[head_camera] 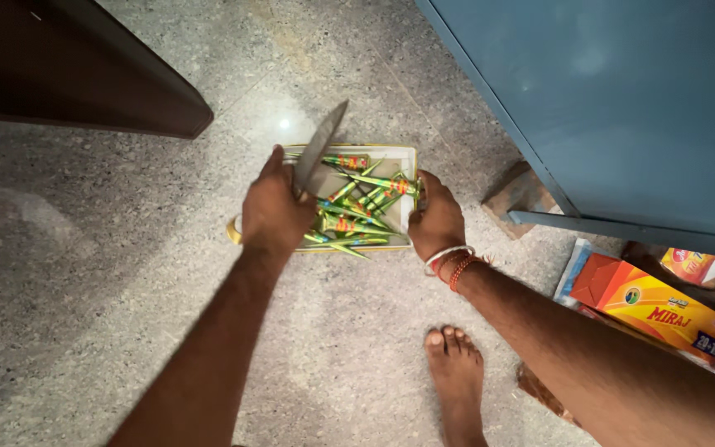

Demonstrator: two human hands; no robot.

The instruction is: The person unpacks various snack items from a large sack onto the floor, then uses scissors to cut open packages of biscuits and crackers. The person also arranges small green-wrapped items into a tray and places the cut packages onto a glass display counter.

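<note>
Left hand (275, 211) grips knife (320, 145), blade angled up over white box (405, 156) of green cones (356, 205) on floor (84, 273); right hand (434, 219) clasps box's right wall; advisable: hold box steady, blade clear of fingers.

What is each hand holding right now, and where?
Left hand holds a knife by its handle; right hand grips the cone-filled box at its right edge.
</note>
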